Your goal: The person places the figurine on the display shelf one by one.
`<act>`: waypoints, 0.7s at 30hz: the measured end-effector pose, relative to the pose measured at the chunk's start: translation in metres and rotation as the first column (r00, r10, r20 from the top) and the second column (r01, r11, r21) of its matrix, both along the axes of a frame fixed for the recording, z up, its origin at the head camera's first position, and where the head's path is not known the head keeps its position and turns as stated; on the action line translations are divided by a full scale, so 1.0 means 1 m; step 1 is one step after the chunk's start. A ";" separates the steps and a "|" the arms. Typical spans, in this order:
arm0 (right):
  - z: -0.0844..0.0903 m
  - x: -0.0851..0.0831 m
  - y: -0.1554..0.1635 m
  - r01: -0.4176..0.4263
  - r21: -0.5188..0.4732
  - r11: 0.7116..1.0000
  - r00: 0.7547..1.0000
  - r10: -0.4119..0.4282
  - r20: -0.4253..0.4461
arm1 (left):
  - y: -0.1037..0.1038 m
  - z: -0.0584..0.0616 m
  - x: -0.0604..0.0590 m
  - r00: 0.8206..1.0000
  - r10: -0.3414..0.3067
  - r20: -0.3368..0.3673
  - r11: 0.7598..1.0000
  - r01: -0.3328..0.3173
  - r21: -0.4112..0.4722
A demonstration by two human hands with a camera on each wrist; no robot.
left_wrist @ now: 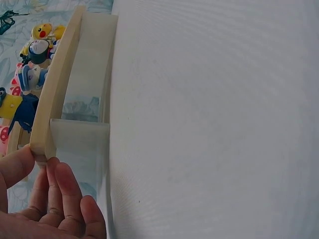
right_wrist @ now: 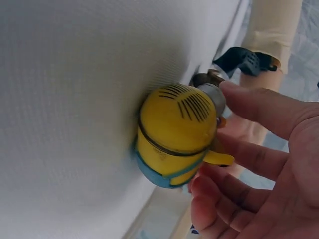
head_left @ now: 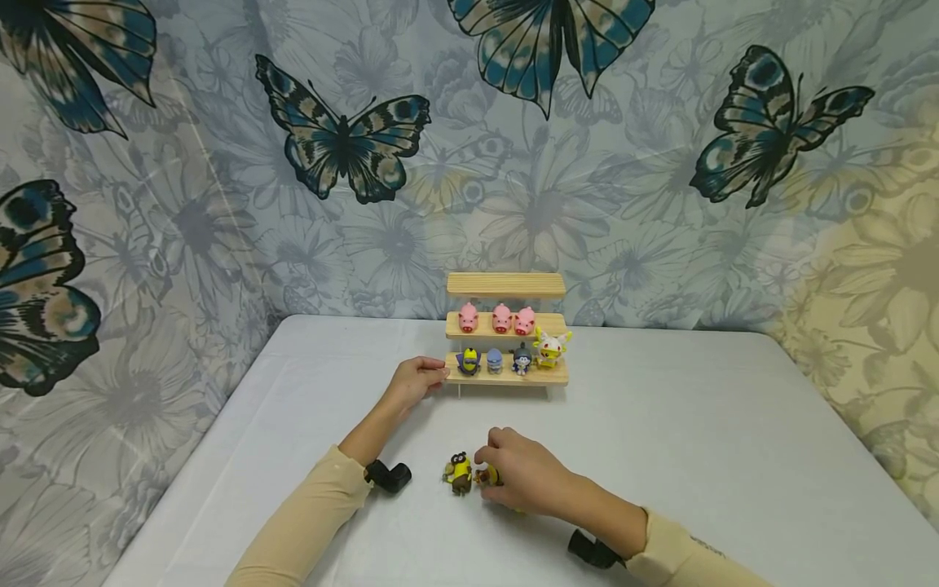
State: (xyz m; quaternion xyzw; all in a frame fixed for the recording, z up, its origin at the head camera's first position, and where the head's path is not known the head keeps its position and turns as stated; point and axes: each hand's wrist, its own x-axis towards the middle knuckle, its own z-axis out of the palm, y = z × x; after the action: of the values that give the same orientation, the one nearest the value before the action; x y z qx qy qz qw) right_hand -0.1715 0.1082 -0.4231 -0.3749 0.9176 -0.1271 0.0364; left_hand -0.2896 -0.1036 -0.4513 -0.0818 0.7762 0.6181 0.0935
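At the left end of the bottom shelf of a wooden tiered stand (head_left: pixel 506 380), my left hand (head_left: pixel 420 379) pinches the board's corner between thumb and fingers (left_wrist: pixel 70 181). My right hand (head_left: pixel 524 473) is low over the table, thumb and fingers curled round a small minion figure (head_left: pixel 487 475), mostly hidden by the hand. Just left of it stands another minion figure (head_left: pixel 460 474), yellow and brown with dark goggles. A yellow minion in blue overalls (right_wrist: pixel 174 129) fills the middle of the right wrist view, close beside the thumb.
Three pink pig figures (head_left: pixel 502 319) sit on the middle shelf. Along the bottom shelf are a dark-caped yellow figure (head_left: pixel 469 361), a blue-grey figure (head_left: pixel 495 361), a dark-hooded figure (head_left: pixel 522 359) and a yellow-and-white figure (head_left: pixel 551 349). A white cloth covers the table (head_left: pixel 660 424); patterned fabric hangs behind.
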 end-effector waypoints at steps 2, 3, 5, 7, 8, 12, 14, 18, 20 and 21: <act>-0.001 0.001 -0.001 0.007 0.011 1.000 1.000 -0.006 -0.027 | 0.000 0.000 0.000 1.000 0.000 0.001 1.000 0.000 -0.002; -0.001 0.001 -0.002 0.010 0.019 1.000 0.999 -0.010 -0.037 | 0.000 0.000 0.000 1.000 -0.001 0.001 1.000 0.001 -0.004; -0.003 0.001 -0.003 0.008 0.030 1.000 0.998 -0.006 -0.066 | 0.000 0.000 0.000 1.000 -0.001 0.002 1.000 0.001 -0.008; -0.004 0.002 -0.004 -0.004 0.040 0.999 0.995 0.008 -0.102 | 0.001 0.000 0.000 1.000 0.001 0.005 1.000 -0.001 -0.010; -0.005 0.002 -0.005 -0.011 0.044 0.999 0.992 0.016 -0.122 | 0.001 0.000 0.000 1.000 0.001 0.006 1.000 -0.001 -0.010; -0.009 0.002 -0.007 -0.028 0.057 0.998 0.979 0.039 -0.200 | 0.000 -0.001 0.000 1.000 0.000 0.012 1.000 0.000 -0.008; -0.010 0.002 -0.007 -0.026 0.065 0.998 0.974 0.040 -0.223 | 0.000 -0.001 0.000 1.000 -0.002 0.012 1.000 0.002 -0.008; -0.012 0.002 -0.009 -0.025 0.082 0.996 0.960 0.047 -0.278 | 0.000 0.000 0.000 1.000 -0.002 0.008 1.000 0.002 -0.005; -0.012 0.002 -0.009 -0.025 0.088 0.996 0.951 0.051 -0.304 | 0.000 0.000 0.000 1.000 -0.002 0.005 1.000 0.002 -0.001; -0.013 0.002 -0.009 -0.025 0.090 0.996 0.947 0.052 -0.316 | 0.000 0.000 0.000 1.000 -0.002 0.003 1.000 0.002 0.000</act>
State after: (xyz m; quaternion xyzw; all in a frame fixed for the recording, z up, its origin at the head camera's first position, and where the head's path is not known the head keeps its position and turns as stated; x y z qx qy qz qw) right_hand -0.1693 0.0990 -0.4357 -0.4066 0.9085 -0.0251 -0.0937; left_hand -0.2897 -0.1041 -0.4509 -0.0821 0.7760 0.6181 0.0955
